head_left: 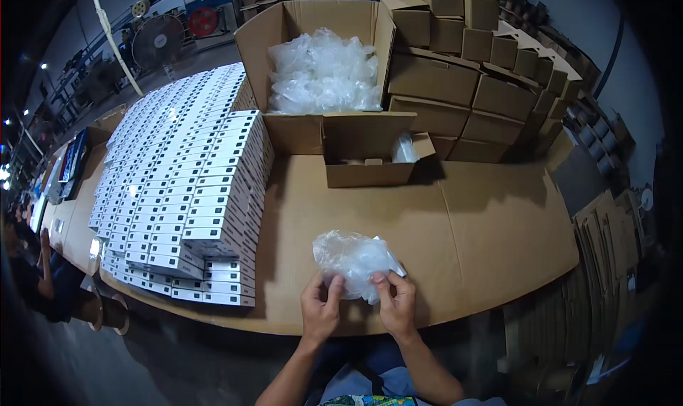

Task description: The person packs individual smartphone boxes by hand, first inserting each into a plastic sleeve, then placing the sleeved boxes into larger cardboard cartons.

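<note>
Plastic bag sits crumpled near the table's front edge, pinched by your left hand and right hand. You look early on: the big box behind remains full of bags.

1. The bag pinched by the left hand and right hand is thin clear plastic, crinkled and glossy.
2. The worktop is matt brown cardboard sheet, smooth.
3. The far open carton is plain matt cardboard, filled with shiny clear plastic bags.
4. The small boxes stacked at left look like smooth white card.
</note>
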Motion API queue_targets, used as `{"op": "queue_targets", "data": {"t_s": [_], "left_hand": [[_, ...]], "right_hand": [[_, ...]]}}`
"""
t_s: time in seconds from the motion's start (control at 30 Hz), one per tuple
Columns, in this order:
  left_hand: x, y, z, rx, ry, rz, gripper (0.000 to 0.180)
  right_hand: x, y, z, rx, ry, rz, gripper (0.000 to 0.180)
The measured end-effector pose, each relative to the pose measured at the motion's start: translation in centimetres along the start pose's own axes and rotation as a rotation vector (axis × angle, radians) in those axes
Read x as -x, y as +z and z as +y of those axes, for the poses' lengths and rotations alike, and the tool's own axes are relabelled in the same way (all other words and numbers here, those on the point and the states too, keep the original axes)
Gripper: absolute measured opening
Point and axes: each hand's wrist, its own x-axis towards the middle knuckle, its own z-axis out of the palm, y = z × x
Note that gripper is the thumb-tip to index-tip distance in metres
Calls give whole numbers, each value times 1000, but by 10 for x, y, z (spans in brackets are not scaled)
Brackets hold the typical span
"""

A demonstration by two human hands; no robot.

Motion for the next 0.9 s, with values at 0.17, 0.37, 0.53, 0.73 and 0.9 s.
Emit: {"op": "queue_targets", "data": {"t_s": [0.17, 0.37, 0.53, 0.73, 0.9], "left_hand": [[17, -7, -11, 224, -171, 157, 21], [15, -29, 2, 222, -59, -9, 49], [5, -35, 3, -20, -177, -232, 47], [12, -10, -2, 192, -230, -33, 37], [8, -19, 8, -61, -138, -123, 22]], "right_hand": [[13, -2, 14, -135, 91, 24, 39], [9, -3, 2, -185, 82, -29, 24], [21, 4, 13, -269, 99, 28, 19], [24, 11, 6, -216, 68, 15, 17], [-14, -32, -1, -66, -165, -11, 34]]}}
